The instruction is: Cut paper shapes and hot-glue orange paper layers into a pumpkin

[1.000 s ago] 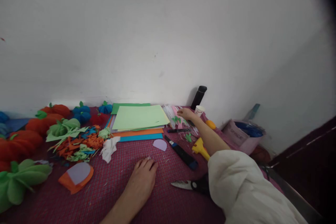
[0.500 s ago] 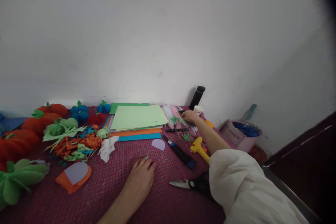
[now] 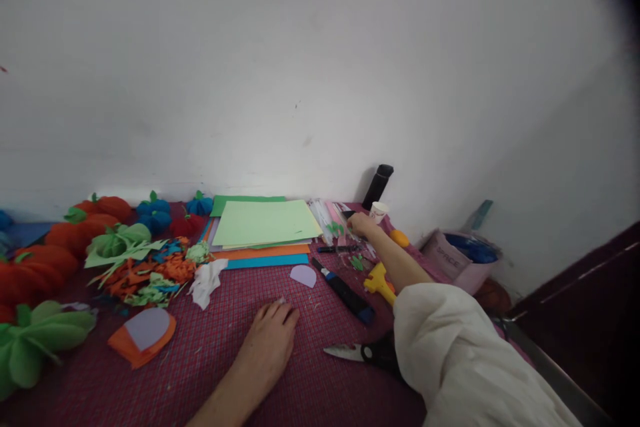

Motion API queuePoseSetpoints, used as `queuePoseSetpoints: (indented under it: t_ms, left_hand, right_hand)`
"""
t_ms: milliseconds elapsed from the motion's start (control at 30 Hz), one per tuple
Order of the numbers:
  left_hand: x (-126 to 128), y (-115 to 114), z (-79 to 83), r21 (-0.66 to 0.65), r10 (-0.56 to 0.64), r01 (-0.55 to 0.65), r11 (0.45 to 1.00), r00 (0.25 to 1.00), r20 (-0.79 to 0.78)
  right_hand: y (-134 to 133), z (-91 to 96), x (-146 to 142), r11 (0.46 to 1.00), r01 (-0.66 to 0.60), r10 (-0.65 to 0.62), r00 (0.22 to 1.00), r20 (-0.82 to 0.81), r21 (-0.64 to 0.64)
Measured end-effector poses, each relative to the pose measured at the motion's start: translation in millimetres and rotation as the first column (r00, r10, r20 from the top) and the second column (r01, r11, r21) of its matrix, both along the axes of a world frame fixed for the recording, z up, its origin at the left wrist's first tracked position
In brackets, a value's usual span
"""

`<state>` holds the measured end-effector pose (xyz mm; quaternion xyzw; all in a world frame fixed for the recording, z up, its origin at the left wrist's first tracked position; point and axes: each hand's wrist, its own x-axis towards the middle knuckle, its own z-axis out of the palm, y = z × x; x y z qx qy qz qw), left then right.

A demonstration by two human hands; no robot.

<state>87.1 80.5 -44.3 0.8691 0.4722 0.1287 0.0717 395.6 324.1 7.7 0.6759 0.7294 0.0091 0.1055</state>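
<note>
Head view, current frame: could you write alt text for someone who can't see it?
A person's right hand reaches to a dark item near a paper cup, grip unclear, while the left hand rests on a checked tablecloth. Stacked coloured paper lies by the wall, with pumpkin-shaped crafts and paper scraps at left, a yellow tool and scissors at right.

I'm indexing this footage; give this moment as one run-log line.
left hand: palm down on checked cloth | right hand: beside paper cup, at dark item, grip unclear | between hands: lilac paper

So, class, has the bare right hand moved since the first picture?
Yes: the bare right hand has shifted rightward, closer to the stationary white paper cup.
</note>
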Motion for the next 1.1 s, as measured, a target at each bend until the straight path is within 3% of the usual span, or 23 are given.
queuePoseSetpoints:
  t_ms: [267,367,433,500,600,700,767,833,933,1100]
  left_hand:
    - [-0.3,-0.3,-1.1,0.021,0.012,-0.013,1.0,0.999,0.044]
    - [-2.3,-1.7,2.7,0.056,0.03,-0.039,0.998,0.988,0.153]
    - [-3.6,-1.3,5.3,0.049,0.046,-0.065,0.997,0.95,0.308]
    - [-4.7,0.8,7.0,-0.032,0.09,-0.087,0.996,0.851,0.517]
    - [-5.8,5.1,10.0,-0.278,0.252,-0.039,0.96,0.555,0.792]
    - [-6.3,5.4,16.5,-0.448,0.416,0.122,0.886,0.219,0.883]
    - [-6.2,2.4,22.3,-0.472,0.47,0.282,0.835,0.079,0.879]
    - [-6.0,-1.8,27.4,-0.465,0.513,0.432,0.773,0.006,0.858]
    - [-6.0,-6.9,31.4,-0.465,0.553,0.531,0.708,-0.008,0.833]
    - [-6.3,-7.1,29.1,-0.479,0.519,0.476,0.738,0.054,0.853]
  right_hand:
    - [-13.9,15.2,-4.2,0.999,0.002,0.009,0.978,-0.209,0.052]
    - [-25.7,29.3,-15.7,0.997,-0.046,0.068,0.931,-0.359,0.069]
    - [-41.8,36.1,-33.0,0.991,-0.105,0.132,0.871,-0.474,0.081]
    - [-67.0,38.8,-56.8,0.979,-0.175,0.202,0.786,-0.585,0.103]
    - [-117.8,37.1,-94.3,0.95,-0.284,0.291,0.641,-0.71,0.132]
    - [-168.0,33.7,-122.2,0.918,-0.362,0.343,0.512,-0.788,0.165]
    - [-193.1,31.8,-134.1,0.882,-0.393,0.402,0.333,-0.853,0.262]
    - [-209.6,29.9,-142.0,0.856,-0.392,0.445,0.227,-0.866,0.337]
    - [-222.0,25.9,-149.1,0.844,-0.363,0.475,0.164,-0.865,0.395]
    - [-224.0,12.9,-155.7,0.865,-0.308,0.45,0.133,-0.883,0.395]
